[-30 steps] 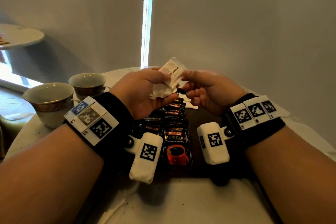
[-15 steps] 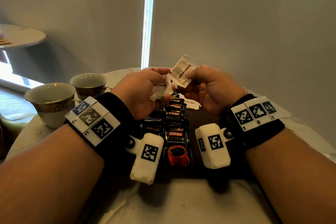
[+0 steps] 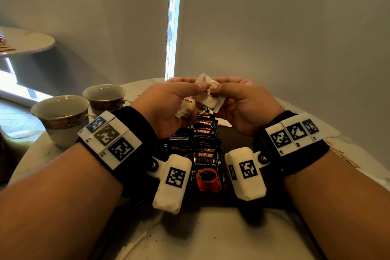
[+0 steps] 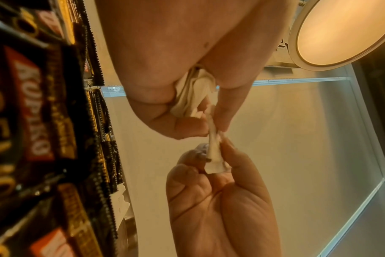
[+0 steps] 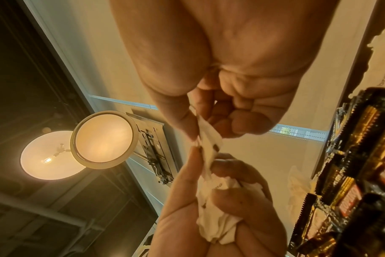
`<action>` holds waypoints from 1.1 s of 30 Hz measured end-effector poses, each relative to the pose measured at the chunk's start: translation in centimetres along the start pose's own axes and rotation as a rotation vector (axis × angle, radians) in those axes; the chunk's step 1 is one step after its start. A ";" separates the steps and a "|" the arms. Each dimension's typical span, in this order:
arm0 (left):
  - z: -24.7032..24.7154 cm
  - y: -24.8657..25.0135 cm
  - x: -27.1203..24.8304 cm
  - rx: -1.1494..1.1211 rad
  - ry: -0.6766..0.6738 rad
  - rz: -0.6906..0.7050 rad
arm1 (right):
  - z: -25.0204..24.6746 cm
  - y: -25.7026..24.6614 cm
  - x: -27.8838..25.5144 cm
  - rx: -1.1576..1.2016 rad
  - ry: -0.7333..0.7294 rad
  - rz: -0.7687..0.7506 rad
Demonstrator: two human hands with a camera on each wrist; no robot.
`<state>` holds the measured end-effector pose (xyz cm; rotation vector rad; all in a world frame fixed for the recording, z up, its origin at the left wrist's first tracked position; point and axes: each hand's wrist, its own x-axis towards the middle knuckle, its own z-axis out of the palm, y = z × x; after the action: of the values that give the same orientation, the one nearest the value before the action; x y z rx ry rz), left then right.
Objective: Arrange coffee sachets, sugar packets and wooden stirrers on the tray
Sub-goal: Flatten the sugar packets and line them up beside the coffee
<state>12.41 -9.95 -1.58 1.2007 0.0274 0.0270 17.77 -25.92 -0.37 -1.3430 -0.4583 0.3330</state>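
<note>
Above the coffee sachets (image 3: 205, 131), both hands' grips are pinching one sugar packet (image 3: 209, 96), risking tearing it by tugging.

Both forearms are bare. Each wrist wears a wide black band (image 3: 135, 124) topped by a white plate of square coded markers (image 3: 109, 139), one blue on the left. A white, rounded camera pod (image 3: 173, 181) with a black-and-white marker hangs from each band on a screwed bracket (image 3: 262, 158).
</note>
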 end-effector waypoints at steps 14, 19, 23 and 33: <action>-0.2 0.2 0.2 -0.058 0.097 0.032 | -0.2 0.0 0.0 -0.084 0.070 0.003; -0.4 0.1 0.5 -0.046 0.102 0.027 | -0.4 0.0 0.2 -0.038 0.066 0.018; -0.5 0.1 0.7 -0.087 0.117 -0.006 | -1.4 -0.3 0.8 -0.016 0.141 -0.002; -0.7 0.3 0.8 -0.125 0.156 -0.055 | -10.9 3.1 3.5 -0.014 0.554 0.263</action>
<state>13.23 -9.16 -1.58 1.0702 0.1933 0.0732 26.36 -32.92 -4.66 -1.4425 0.1803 0.1598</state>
